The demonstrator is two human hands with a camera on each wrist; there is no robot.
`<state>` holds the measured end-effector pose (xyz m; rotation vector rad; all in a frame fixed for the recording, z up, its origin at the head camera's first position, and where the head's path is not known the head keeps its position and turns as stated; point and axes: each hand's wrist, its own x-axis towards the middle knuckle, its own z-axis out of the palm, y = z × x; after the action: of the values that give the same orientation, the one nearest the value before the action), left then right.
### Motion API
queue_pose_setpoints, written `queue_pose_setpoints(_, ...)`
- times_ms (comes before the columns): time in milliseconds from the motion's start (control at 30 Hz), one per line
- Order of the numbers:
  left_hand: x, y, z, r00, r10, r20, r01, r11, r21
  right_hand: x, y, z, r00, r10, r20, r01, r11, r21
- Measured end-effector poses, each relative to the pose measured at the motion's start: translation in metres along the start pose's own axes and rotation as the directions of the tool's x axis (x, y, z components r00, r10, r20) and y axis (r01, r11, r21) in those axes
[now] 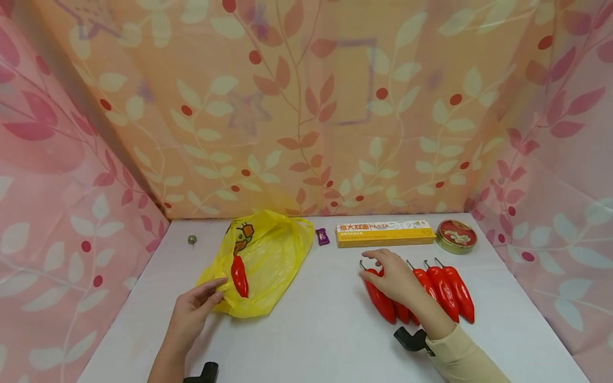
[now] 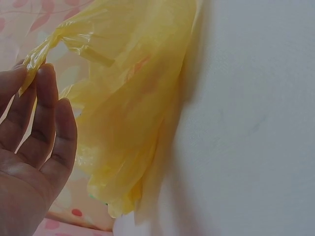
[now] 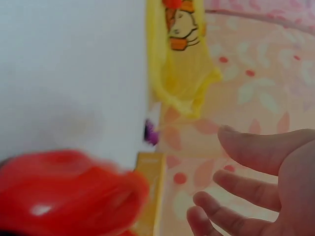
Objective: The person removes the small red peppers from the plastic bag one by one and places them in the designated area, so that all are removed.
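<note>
On a white bench (image 1: 311, 319), the left hand (image 1: 191, 311) pinches the edge of a crinkled yellow plastic bag (image 1: 268, 255) between thumb and straight fingers (image 2: 47, 113); one glossy red chilli pepper (image 1: 239, 276) lies inside. The right hand (image 1: 392, 276) rests, fingers loosely spread, on a row of glossy red chilli peppers (image 1: 450, 292) right of the bag. Behind lie a yellow pasta box (image 1: 383, 234) and a round red tin (image 1: 456, 235).

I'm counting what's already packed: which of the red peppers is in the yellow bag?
The lone red plastic chili pepper lying in the yellow plastic bag by the left hand. The other peppers lie in a row on the white table, under and beside the right hand.
</note>
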<state>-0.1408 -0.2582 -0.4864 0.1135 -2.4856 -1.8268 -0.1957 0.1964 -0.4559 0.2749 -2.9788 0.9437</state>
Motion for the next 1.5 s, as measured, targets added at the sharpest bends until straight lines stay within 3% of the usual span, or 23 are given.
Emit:
queue_pose_setpoints(167, -0.001, -0.002, -0.001, 1.0, 0.01, -0.005, -0.01, 1.0, -0.008, 0.007, -0.023, -0.002, 0.997, -0.077, -0.001, 0.077, 0.992, 0.096)
queue_pose_setpoints(567, -0.001, -0.001, -0.001, 1.0, 0.004, -0.01, -0.004, 1.0, -0.009, 0.031, -0.066, 0.012, 0.986, -0.168, 0.022, 0.158, 0.956, 0.249)
queue_pose_setpoints(700, -0.001, -0.001, -0.002, 1.0, 0.0, -0.014, 0.0, 1.0, -0.005, 0.045, -0.082, 0.022, 0.977, -0.21, 0.04, 0.188, 0.933, 0.307)
queue_pose_setpoints(1033, -0.001, 0.0, -0.003, 1.0, 0.016, -0.015, -0.016, 1.0, -0.003, 0.077, -0.123, 0.053, 0.939, -0.331, 0.091, 0.283, 0.896, 0.342)
queue_pose_setpoints(1167, -0.001, 0.002, -0.003, 0.999, 0.031, -0.014, -0.031, 0.999, -0.006, 0.091, -0.138, 0.069, 0.924, -0.362, 0.121, 0.295, 0.88, 0.373)
queue_pose_setpoints(1500, -0.004, 0.004, -0.004, 1.0, 0.025, -0.011, -0.025, 0.999, -0.027, 0.118, -0.178, 0.11, 0.915, -0.336, 0.224, 0.234, 0.892, 0.386)
